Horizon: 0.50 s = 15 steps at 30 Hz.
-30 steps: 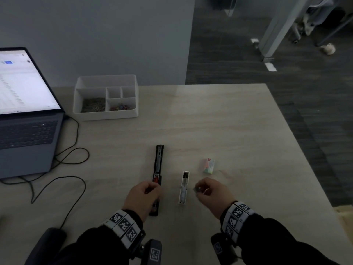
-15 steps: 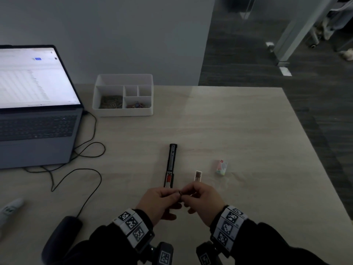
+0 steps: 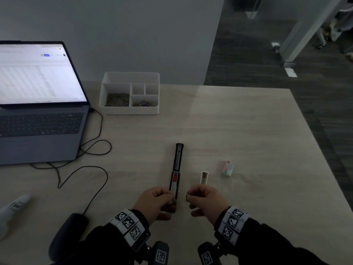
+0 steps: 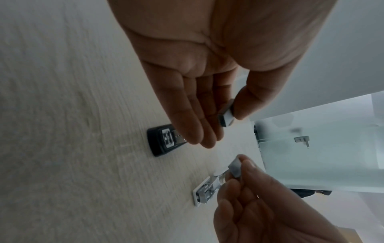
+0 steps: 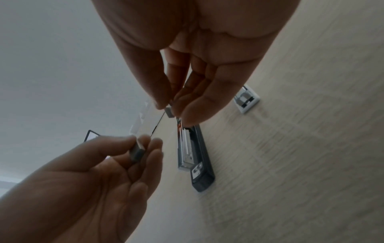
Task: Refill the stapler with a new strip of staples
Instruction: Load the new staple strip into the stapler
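The black stapler point(image 3: 176, 169) lies opened flat on the table, its red pusher and metal channel facing up. My left hand point(image 3: 171, 199) hovers over its near end and pinches a short piece of staple strip point(image 4: 226, 116) between thumb and fingers. My right hand point(image 3: 189, 197), a little to the right, pinches a second piece of staple strip point(image 5: 168, 111). The two pieces are apart. Just beyond my right hand lies a white staple tray point(image 3: 204, 177), with the small pastel staple box point(image 3: 227, 168) to its right. The stapler point(image 5: 193, 156) also shows in the right wrist view.
An open laptop point(image 3: 38, 111) stands at the left with its cables point(image 3: 91, 150) looping over the table. A white desk organiser point(image 3: 129, 111) with clips sits at the back. A white object point(image 3: 13, 207) lies at the far left. The table's right edge drops to dark floor.
A second ago my left hand rested on the stapler; then both hands met on one strip. Now they have drawn apart, each holding a piece.
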Motion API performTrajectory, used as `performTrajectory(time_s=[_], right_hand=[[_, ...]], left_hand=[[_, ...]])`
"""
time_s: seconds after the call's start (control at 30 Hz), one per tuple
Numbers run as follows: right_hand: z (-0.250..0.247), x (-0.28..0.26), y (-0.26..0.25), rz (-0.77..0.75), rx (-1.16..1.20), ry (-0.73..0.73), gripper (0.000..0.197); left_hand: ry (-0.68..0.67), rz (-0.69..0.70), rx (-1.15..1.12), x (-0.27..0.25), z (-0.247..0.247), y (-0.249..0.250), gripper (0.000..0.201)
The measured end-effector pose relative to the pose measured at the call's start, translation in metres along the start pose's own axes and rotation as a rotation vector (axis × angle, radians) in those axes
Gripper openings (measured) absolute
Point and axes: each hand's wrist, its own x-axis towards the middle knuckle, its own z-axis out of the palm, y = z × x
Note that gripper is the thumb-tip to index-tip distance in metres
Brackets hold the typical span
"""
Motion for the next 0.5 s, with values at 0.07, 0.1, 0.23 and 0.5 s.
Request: performTrajectory(time_s=[0.07, 0.1, 0.23, 0.5], right_hand=[[0.0, 0.001, 0.0, 0.013, 0.019, 0.002, 0.013], [0.0, 0.001, 0.0, 0.013, 0.02, 0.002, 0.012], [0.004, -0.003, -0.004, -0.01, 0.02, 0.015, 0.009], [-0.008, -0.009, -0.007, -0.075, 0.033, 0.024, 0.006]], left_hand=[[-0.024, -0.021, 0.004, 0.0, 0.001, 0.0, 0.016], [-0.038, -0.023, 0.014, -0.001, 0.003, 0.001, 0.016], [-0.073, 0.034, 0.098, 0.001, 0.013, 0.002, 0.019], [-0.161, 0.062, 0.165, 0.003, 0.029, 0.011, 0.015]])
